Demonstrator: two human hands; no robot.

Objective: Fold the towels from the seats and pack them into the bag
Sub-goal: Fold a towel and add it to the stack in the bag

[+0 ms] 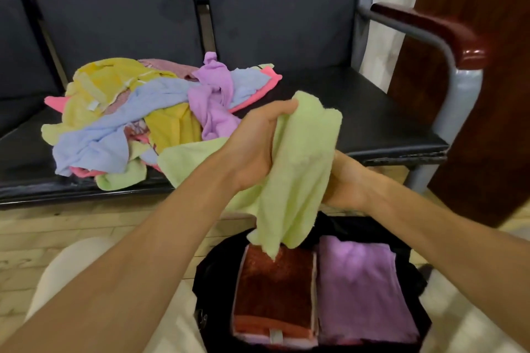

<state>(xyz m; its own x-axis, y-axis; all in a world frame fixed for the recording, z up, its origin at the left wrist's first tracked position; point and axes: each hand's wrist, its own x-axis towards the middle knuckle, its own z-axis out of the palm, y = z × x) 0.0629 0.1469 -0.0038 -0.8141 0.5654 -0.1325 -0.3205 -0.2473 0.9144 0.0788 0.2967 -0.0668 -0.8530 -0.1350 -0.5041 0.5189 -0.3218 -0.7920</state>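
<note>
While both hands grip it, green towel [298,157] hangs over bag [206,272].
Left hand [258,146] clutches its top; right hand [344,180] holds behind.

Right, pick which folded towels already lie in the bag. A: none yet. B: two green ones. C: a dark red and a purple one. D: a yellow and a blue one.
C: in the black bag a dark red towel and a purple towel lie folded side by side.

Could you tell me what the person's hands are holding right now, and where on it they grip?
Both hands hold the light green towel. The left hand grips its bunched upper edge; the right hand holds it lower down, from behind, its fingers hidden by the cloth.
</note>
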